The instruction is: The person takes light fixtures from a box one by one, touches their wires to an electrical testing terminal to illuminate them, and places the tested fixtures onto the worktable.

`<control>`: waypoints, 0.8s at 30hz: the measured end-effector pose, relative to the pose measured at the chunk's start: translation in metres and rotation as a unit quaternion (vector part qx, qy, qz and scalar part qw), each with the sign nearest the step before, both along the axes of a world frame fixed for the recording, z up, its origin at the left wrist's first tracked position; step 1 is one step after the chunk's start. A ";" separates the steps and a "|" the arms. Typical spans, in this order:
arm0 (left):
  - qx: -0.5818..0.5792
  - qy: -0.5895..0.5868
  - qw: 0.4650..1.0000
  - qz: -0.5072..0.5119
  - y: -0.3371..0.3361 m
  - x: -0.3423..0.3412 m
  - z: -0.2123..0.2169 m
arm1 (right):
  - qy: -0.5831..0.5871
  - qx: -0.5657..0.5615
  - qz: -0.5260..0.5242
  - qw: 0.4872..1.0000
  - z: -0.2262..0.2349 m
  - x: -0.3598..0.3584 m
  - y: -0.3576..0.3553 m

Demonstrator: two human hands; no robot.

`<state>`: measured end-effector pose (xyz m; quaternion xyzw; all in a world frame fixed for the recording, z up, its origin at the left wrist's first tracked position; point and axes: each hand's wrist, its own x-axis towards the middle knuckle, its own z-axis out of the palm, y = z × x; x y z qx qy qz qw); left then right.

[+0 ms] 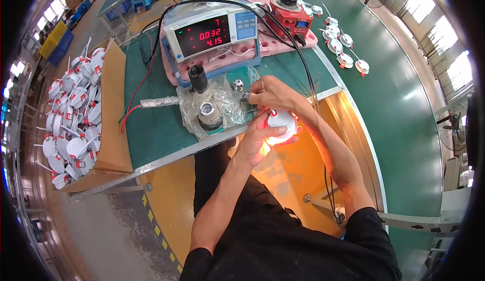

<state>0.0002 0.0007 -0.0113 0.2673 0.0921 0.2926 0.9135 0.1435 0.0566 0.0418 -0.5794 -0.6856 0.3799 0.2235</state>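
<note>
My left hand (257, 139) cups a small round white lamp (281, 124) from below, and the lamp glows bright orange-white against my palm. My right hand (270, 94) is just above it, fingers pinched on the lamp's thin lead near a small test fixture (237, 85) on the bench. Both hands hover at the near edge of the green bench (151, 124). A black post (198, 77) and a round socket (208, 111) stand on clear plastic sheet just left of my hands.
A meter with red digits (209, 36) sits behind the fixture, a red transformer box (289, 15) beside it. A cardboard box full of white lamps (76, 114) stands at left. More lamps (343, 48) lie on the green conveyor at right. Black and red cables cross the bench.
</note>
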 end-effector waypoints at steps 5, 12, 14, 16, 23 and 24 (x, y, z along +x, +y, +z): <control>-0.001 0.001 1.000 -0.004 -0.002 -0.001 0.004 | -0.005 -0.004 -0.007 1.000 0.002 -0.001 -0.002; -0.008 -0.013 1.000 0.004 -0.003 0.000 0.002 | -0.004 -0.019 -0.010 1.000 0.001 0.000 -0.001; -0.010 -0.008 1.000 0.003 -0.003 0.000 0.001 | -0.026 -0.019 -0.007 0.999 0.001 0.001 0.000; -0.012 -0.002 1.000 0.002 -0.003 0.000 0.000 | -0.023 -0.009 -0.008 1.000 0.000 0.001 0.000; -0.019 -0.006 1.000 -0.003 -0.003 0.000 0.000 | -0.025 -0.004 -0.014 1.000 -0.001 0.000 0.000; -0.017 -0.007 1.000 -0.002 -0.002 0.000 0.000 | -0.021 -0.004 -0.011 1.000 0.000 0.000 -0.001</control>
